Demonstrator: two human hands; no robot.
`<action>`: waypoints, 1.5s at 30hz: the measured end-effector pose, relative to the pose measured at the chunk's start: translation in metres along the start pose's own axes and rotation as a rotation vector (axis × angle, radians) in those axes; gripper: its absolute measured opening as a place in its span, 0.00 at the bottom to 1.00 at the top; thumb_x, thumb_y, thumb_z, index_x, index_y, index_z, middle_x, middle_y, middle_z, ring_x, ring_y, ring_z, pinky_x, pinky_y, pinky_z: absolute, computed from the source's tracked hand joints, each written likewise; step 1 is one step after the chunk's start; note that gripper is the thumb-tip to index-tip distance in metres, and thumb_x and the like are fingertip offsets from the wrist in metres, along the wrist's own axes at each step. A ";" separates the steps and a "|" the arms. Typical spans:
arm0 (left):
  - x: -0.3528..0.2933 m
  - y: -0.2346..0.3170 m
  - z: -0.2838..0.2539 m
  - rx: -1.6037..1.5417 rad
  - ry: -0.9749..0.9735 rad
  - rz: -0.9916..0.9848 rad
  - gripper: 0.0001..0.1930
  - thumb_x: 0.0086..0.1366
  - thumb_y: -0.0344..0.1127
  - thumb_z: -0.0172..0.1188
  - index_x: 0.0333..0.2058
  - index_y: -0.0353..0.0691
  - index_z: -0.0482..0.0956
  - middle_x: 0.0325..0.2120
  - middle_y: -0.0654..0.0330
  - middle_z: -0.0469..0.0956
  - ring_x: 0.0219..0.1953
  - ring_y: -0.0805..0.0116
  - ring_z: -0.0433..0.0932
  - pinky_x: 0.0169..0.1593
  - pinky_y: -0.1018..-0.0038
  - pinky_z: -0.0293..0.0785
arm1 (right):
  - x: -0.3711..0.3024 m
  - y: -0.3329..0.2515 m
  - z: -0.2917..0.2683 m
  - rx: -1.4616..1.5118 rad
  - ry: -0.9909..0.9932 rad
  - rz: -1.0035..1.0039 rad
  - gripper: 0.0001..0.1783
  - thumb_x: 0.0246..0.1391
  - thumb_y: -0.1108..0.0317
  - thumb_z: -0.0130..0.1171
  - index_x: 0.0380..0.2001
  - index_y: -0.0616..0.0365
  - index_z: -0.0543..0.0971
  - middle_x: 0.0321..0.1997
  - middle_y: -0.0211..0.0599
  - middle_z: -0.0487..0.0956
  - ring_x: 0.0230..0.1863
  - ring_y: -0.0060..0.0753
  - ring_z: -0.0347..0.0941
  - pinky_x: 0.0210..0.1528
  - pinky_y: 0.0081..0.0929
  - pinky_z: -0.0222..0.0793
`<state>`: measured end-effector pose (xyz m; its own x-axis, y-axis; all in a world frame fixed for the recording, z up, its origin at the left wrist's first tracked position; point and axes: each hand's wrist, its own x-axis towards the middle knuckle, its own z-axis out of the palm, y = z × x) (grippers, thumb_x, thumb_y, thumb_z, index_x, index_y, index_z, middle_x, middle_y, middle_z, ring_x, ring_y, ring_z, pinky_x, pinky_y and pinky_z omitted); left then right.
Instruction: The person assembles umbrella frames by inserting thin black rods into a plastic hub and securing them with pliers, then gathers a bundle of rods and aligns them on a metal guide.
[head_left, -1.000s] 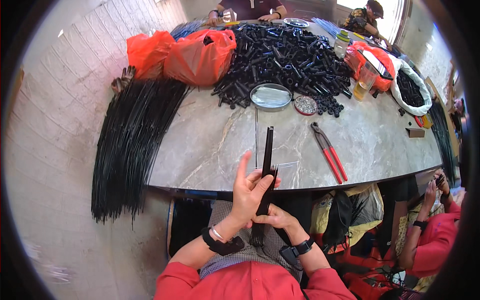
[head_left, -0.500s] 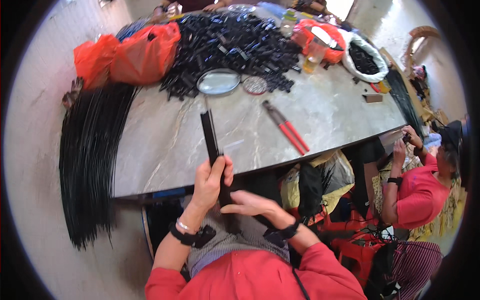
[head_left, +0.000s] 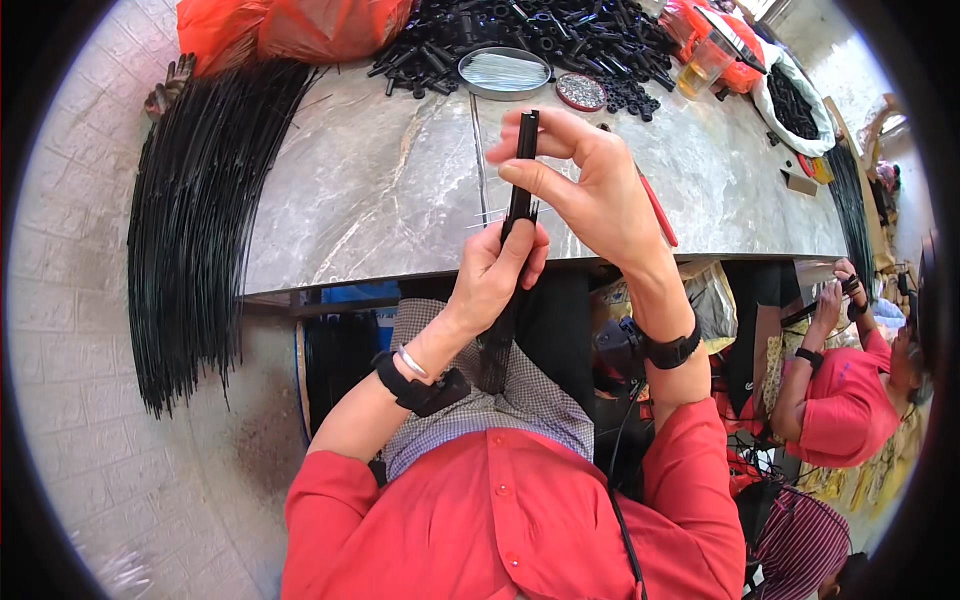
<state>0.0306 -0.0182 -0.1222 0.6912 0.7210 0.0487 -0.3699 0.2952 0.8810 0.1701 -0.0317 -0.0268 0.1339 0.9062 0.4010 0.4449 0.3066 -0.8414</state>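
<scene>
My left hand is closed around the middle of a slim, dark bundle of black strips, held upright over the table's near edge. Below the fist the bundle runs down toward my lap. At its upper end, my right hand curves loosely about it, thumb in front and fingers behind, with a gap between thumb and fingers. Beyond my hands lie a round dish of thin pale sticks and a small red-rimmed dish of tiny silvery pieces. A red-handled cutting tool is partly hidden behind my right hand.
Long black strands hang over the left edge of the marbled table. Red plastic bags and a pile of black tubular pieces stand behind. A white sack is at right, beyond a seated co-worker in red.
My right hand has risen from the bundle's lower end to its top. My left hand still grips the bundle, now more upright. The view has tilted down and shifted left.
</scene>
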 end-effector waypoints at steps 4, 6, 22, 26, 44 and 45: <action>0.003 0.001 -0.009 -0.162 -0.002 -0.016 0.24 0.71 0.55 0.45 0.35 0.36 0.74 0.23 0.65 0.73 0.24 0.77 0.71 0.28 0.80 0.68 | -0.004 -0.008 -0.002 -0.013 -0.051 0.086 0.14 0.54 0.73 0.61 0.42 0.68 0.76 0.36 0.39 0.84 0.42 0.24 0.79 0.48 0.23 0.72; 0.002 0.007 -0.012 -0.109 0.046 -0.064 0.22 0.72 0.51 0.45 0.36 0.36 0.75 0.24 0.64 0.74 0.23 0.76 0.71 0.28 0.79 0.69 | -0.012 -0.010 -0.001 0.037 -0.004 0.029 0.15 0.52 0.69 0.63 0.40 0.67 0.77 0.33 0.40 0.84 0.37 0.27 0.81 0.42 0.23 0.73; -0.035 0.023 0.004 -0.084 -0.040 -0.220 0.14 0.74 0.42 0.45 0.36 0.36 0.71 0.20 0.63 0.69 0.19 0.76 0.66 0.24 0.79 0.63 | -0.065 0.007 -0.016 -0.102 -0.126 0.178 0.16 0.53 0.70 0.62 0.45 0.62 0.77 0.39 0.43 0.80 0.39 0.35 0.78 0.39 0.27 0.73; -0.045 0.023 0.008 -0.071 -0.032 -0.246 0.14 0.74 0.42 0.45 0.36 0.36 0.70 0.19 0.62 0.68 0.19 0.76 0.65 0.24 0.79 0.64 | -0.071 0.002 -0.015 -0.129 -0.163 0.290 0.08 0.54 0.70 0.61 0.35 0.64 0.80 0.27 0.40 0.81 0.28 0.32 0.79 0.31 0.24 0.72; -0.040 0.025 -0.003 0.039 -0.020 -0.118 0.15 0.74 0.42 0.46 0.34 0.37 0.73 0.27 0.59 0.75 0.26 0.74 0.73 0.32 0.77 0.72 | -0.108 0.011 -0.033 0.127 -0.346 0.673 0.13 0.54 0.69 0.65 0.40 0.67 0.78 0.31 0.34 0.81 0.34 0.17 0.76 0.36 0.19 0.74; -0.037 0.021 -0.004 0.117 -0.018 -0.011 0.15 0.73 0.42 0.46 0.34 0.37 0.74 0.31 0.59 0.76 0.30 0.74 0.73 0.36 0.77 0.72 | -0.115 0.013 -0.023 0.178 -0.339 0.654 0.15 0.53 0.70 0.65 0.41 0.67 0.78 0.32 0.34 0.81 0.35 0.18 0.76 0.38 0.20 0.74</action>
<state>-0.0050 -0.0365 -0.1076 0.7059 0.7068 0.0463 -0.2878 0.2266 0.9305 0.1810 -0.1391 -0.0752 0.0290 0.9505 -0.3093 0.2153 -0.3081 -0.9267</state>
